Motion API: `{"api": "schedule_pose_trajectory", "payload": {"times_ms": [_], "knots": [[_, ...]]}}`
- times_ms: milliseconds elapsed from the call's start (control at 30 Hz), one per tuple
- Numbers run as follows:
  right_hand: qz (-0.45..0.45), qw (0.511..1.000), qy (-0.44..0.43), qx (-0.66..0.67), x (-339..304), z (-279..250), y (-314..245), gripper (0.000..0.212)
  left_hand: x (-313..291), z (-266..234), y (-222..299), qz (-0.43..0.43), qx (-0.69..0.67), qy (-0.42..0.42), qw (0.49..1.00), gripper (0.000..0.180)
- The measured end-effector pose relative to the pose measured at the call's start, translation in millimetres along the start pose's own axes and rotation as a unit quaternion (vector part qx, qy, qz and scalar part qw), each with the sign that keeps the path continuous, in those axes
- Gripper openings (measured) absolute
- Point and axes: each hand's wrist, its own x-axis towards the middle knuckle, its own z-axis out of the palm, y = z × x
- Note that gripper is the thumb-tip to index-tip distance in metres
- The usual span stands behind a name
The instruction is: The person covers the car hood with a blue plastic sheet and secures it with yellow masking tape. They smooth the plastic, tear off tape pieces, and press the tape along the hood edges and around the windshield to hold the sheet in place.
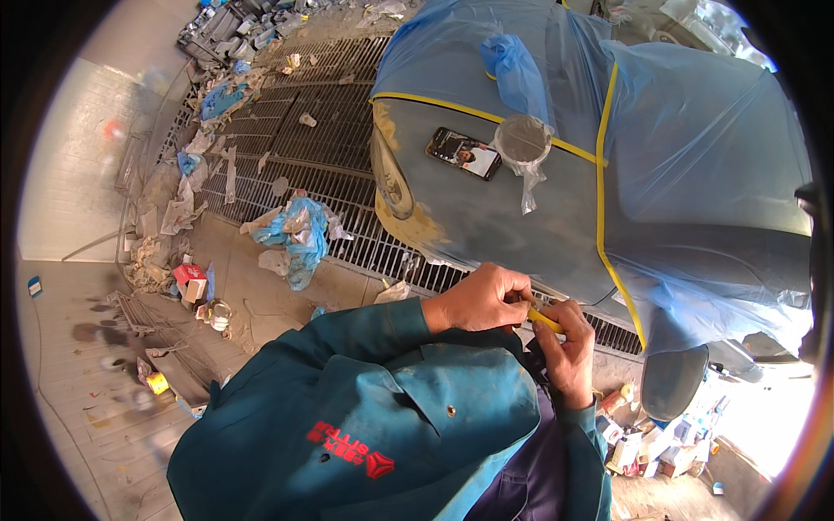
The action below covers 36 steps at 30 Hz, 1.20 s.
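Observation:
In front of my chest, both hands meet near the edge of a car panel. My right hand (569, 356) is closed around a small yellow tool (546, 321), whose exact kind is hard to make out. Beside it, my left hand (483, 297) has its fingers curled and pinched together at the tool's far end; what lies between them is hidden. Beyond my hands is the grey, partly sanded car panel (486, 213). A phone (464, 154) with a lit screen lies on it, next to a round cup (524, 139) covered in clear plastic.
Blue masking film (704, 148), edged with yellow tape (601, 174), covers much of the car. A side mirror (673, 382) juts out at right. Floor grating (321, 104) runs alongside, strewn with crumpled blue film (300, 239). Boxes and litter (669, 447) lie at lower right.

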Motion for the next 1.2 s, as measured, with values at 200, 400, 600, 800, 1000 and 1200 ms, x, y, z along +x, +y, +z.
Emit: {"api": "schedule_pose_trajectory", "payload": {"times_ms": [200, 400, 600, 800, 1000, 1200], "knots": [[0.006, 1.000, -0.001, -0.004, -0.5, 1.7, 0.0, 0.018, -1.8, 2.8, -1.9, 0.018, 0.064, 0.013, 0.998, 0.012], [0.012, 1.000, 0.000, 0.008, 0.1, 3.2, -2.7, 0.017, -4.7, 2.0, -2.7, 0.006, 0.016, 0.026, 1.000, 0.013], [-0.004, 1.000, 0.001, -0.013, 1.0, 5.8, -2.0, 0.017, -5.2, 0.6, -4.5, 0.013, 0.003, 0.011, 1.000, 0.015], [-0.016, 1.000, -0.001, -0.027, 1.7, 7.9, -2.8, 0.018, -2.8, 1.3, -10.7, -0.002, 0.024, 0.020, 1.000, 0.015], [0.019, 1.000, 0.021, 0.008, 3.4, 12.3, 1.4, 0.017, -4.0, -5.2, -13.4, 0.008, -0.088, 0.042, 0.995, 0.022], [0.132, 0.958, 0.047, 0.251, 2.1, 12.7, 17.6, 0.020, -3.8, -18.1, 0.8, 0.202, 0.190, 0.116, 0.954, 0.021]]}}
